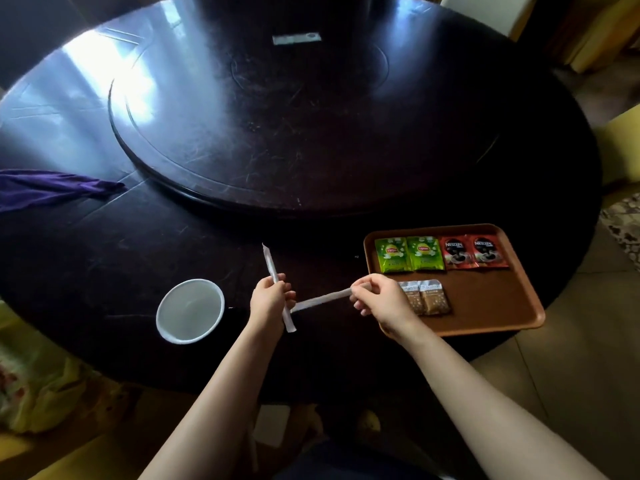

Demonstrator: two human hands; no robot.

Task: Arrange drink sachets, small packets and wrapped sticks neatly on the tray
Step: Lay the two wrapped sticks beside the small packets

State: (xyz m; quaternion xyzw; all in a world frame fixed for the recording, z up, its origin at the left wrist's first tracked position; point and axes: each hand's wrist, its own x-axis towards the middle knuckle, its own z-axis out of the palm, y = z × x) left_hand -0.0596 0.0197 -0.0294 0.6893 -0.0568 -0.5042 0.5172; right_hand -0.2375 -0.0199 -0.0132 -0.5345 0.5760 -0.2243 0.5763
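Wrapped sticks, two: your left hand (272, 299) grips one wrapped stick (277, 289) near upright; your right hand (377, 299) pinches the second stick (322, 301) by its end, lying level between both hands. White bowl (189, 310) at 9 o'clock of the left hand. Tray (485, 306) at 3 o'clock: two brown packets (427, 297) nearest, then green sachets (408, 253) and red sachets (472, 251) along the far edge.

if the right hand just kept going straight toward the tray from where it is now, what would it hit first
Most likely the two small brown packets, lying on the tray just beyond the right hand, which holds a wrapped stick. Its height above the tray is unclear, so it might pass over them.
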